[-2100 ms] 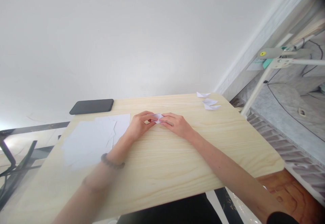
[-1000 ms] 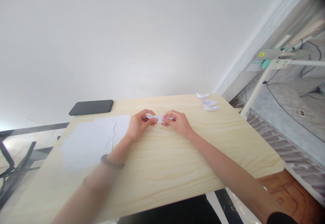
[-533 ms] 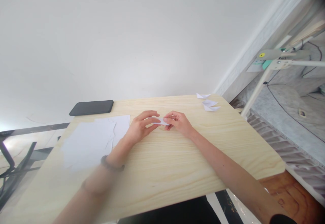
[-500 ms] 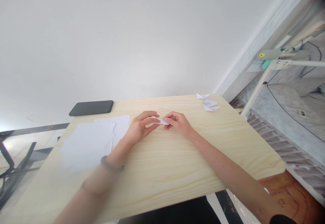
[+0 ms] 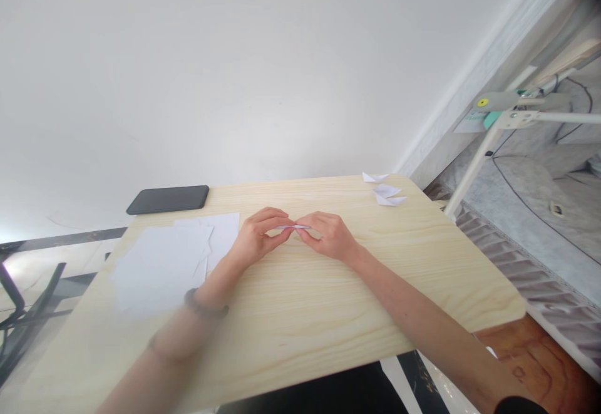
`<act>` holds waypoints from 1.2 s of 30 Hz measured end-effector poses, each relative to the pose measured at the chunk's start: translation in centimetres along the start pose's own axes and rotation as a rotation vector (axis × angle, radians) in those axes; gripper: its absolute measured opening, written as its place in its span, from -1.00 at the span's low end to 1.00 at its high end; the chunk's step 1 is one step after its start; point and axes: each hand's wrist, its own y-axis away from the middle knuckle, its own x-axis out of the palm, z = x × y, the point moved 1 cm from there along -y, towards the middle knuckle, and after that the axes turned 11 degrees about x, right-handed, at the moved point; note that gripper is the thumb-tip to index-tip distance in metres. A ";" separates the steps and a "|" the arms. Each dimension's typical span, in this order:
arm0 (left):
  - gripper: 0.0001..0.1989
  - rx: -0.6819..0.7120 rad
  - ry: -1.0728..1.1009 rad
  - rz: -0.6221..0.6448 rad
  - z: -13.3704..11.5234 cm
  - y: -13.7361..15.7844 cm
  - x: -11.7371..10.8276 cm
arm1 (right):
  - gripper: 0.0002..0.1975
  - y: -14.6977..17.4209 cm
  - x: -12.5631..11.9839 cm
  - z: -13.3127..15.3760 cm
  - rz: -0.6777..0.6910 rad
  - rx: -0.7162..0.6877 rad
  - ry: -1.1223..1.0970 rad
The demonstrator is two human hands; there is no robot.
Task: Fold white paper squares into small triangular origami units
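A small piece of folded white paper (image 5: pixel 295 227) is pinched between both hands, seen nearly edge-on above the middle of the table. My left hand (image 5: pixel 263 232) grips its left part between thumb and fingers. From the other side, my right hand (image 5: pixel 331 233) pinches it, the fingertips of the two hands almost meeting. Much of the paper is hidden by the fingers. Three folded white paper pieces (image 5: pixel 389 201) with pointed ends lie close together at the table's far right corner.
Loose white paper sheets (image 5: pixel 164 263) lie overlapping on the left of the light wooden table (image 5: pixel 300 339). Behind them a black phone (image 5: pixel 168 199) lies flat by the white wall (image 5: pixel 282 76). A white metal frame (image 5: pixel 474 170) stands beyond the right edge.
My right hand has turned, bringing its fingers over the paper and its thumb below. The folded paper has tipped from showing its face to nearly edge-on. My left hand has barely moved.
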 end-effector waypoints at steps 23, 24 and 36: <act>-0.90 -0.124 -0.002 -0.029 -0.3 0.1 0.0 | -0.83 -0.2 -0.5 0.4 0.036 -0.037 0.035; -0.90 -0.129 -0.003 -0.032 -0.3 0.1 0.0 | -0.83 -0.2 -0.6 0.3 0.034 -0.030 0.035; -0.89 -0.106 -0.001 0.011 -0.2 0.0 0.1 | -0.84 -0.2 -0.4 0.1 0.026 -0.006 0.076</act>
